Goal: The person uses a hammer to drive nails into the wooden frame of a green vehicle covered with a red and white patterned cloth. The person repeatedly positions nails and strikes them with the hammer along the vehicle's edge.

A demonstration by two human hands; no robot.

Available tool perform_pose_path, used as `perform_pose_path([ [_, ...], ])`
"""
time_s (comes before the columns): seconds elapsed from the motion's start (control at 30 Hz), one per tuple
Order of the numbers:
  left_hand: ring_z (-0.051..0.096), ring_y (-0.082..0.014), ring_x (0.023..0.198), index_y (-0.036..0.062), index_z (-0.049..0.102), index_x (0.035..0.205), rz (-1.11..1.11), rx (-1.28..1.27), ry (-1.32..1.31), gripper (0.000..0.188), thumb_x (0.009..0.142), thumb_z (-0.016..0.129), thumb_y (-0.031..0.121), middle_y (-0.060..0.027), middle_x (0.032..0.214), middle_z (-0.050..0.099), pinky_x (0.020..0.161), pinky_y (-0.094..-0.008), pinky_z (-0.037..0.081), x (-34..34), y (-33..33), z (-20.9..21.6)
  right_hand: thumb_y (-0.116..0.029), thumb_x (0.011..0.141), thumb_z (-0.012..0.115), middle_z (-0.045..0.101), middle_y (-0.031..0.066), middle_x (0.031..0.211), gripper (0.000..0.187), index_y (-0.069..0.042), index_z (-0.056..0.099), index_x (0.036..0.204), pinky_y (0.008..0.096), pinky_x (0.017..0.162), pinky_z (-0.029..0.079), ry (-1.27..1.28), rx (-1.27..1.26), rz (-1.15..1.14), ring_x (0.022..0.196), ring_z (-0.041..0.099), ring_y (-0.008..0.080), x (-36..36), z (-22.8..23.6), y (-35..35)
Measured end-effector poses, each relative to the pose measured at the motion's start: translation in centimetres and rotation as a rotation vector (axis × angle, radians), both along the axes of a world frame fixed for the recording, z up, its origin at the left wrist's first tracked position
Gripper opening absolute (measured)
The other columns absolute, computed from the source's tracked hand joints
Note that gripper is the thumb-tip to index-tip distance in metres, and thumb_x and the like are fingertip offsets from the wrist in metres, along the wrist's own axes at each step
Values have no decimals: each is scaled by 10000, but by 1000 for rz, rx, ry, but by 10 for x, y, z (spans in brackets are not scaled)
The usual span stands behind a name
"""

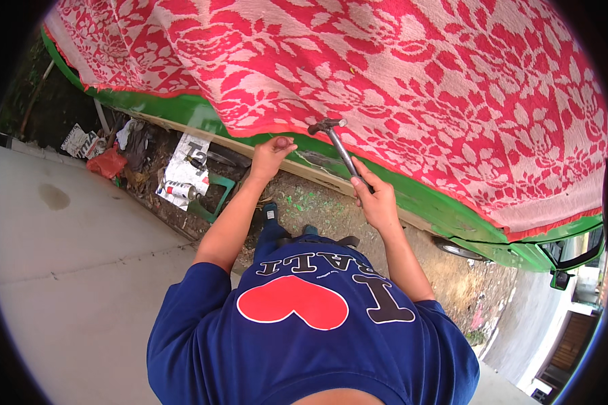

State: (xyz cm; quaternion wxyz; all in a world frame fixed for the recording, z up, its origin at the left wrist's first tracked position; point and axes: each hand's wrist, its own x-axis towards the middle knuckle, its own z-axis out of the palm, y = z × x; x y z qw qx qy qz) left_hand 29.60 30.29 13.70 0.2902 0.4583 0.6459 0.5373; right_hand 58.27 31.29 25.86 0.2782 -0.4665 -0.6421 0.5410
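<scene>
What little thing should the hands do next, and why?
Maybe bring the hammer slowly toward the scuffed patch on the green panel, minding the fingers. The right hand already grips its handle, its head appears over the patterned cloth, and the left hand is close to that patch.
</scene>
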Motion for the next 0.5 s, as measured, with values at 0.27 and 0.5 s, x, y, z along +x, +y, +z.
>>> perform_pose_path([
  [0.27, 712, -190, 835, -9, 720, 960, 34, 25, 238, 274, 806, 827, 191, -111, 945, 753, 773, -321, 555, 2, 2, 3, -179, 963, 675, 642, 34, 769, 435, -195, 610, 1393, 285, 631, 488, -18, 51, 29, 635, 526, 88, 1, -3, 6],
  [0.5, 706, -276, 742, 53, 739, 973, -7, -67, 382, 328, 798, 827, 316, -109, 809, 726, 700, -372, 541, -2, 11, 8, -162, 959, 669, 736, 157, 1023, 425, -177, 615, 1380, 342, 723, 522, 20, 345, 132, 727, 662, 202, -17, 13, -2],
])
